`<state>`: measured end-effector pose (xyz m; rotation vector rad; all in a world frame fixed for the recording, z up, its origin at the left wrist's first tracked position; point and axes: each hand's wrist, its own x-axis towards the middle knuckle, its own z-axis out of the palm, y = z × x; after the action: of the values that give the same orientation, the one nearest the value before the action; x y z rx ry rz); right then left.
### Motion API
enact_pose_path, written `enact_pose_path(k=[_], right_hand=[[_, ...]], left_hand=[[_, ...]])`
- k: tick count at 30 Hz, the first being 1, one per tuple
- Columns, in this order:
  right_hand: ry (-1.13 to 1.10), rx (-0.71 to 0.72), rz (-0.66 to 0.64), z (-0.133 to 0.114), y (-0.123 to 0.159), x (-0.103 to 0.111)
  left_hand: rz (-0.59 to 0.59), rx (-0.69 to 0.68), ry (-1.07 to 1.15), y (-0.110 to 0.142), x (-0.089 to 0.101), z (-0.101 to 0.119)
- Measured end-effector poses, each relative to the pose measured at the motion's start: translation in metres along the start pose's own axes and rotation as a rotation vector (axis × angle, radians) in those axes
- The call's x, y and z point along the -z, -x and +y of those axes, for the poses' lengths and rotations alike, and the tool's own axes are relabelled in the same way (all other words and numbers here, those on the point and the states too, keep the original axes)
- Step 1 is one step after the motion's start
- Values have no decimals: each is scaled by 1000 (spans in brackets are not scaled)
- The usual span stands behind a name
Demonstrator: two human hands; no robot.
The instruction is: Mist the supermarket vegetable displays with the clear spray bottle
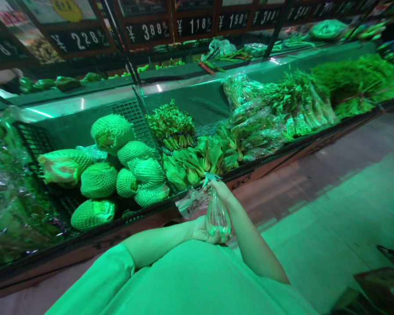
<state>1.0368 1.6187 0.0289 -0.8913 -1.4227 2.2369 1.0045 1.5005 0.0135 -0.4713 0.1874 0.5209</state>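
My right hand (220,191) grips the neck and trigger head of a clear plastic spray bottle (217,216). My left hand (202,230) cups the bottle's lower end against my green shirt. A crumpled printed plastic bag (193,202) lies on the case edge just behind the bottle. Closest to my hands are bok choy bunches (197,162) in the refrigerated produce case (144,214). Left of them, foam-netted cabbages (98,180) are piled against a black plastic crate (131,116).
Bagged and loose leafy greens (302,103) fill the case toward the right, with a tied herb bunch (170,124) behind the bok choy. Yuan price boards (184,26) run along the back. A tiled floor (321,223) lies right of the case, with a dark box (381,284) at the lower right.
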Motion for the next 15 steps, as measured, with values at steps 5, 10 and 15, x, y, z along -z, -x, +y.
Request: enact_pose_path(k=[5,10,15], right_hand=[[7,-39,3,14,0,5],[-23,-51,9,17,2,12],[-20,-61,12,15,9,23]], left_hand=[[5,-22,43,-5,2,-6],[16,-23,54,-10,0,-10],[21,-9,42,-19,-3,-11]])
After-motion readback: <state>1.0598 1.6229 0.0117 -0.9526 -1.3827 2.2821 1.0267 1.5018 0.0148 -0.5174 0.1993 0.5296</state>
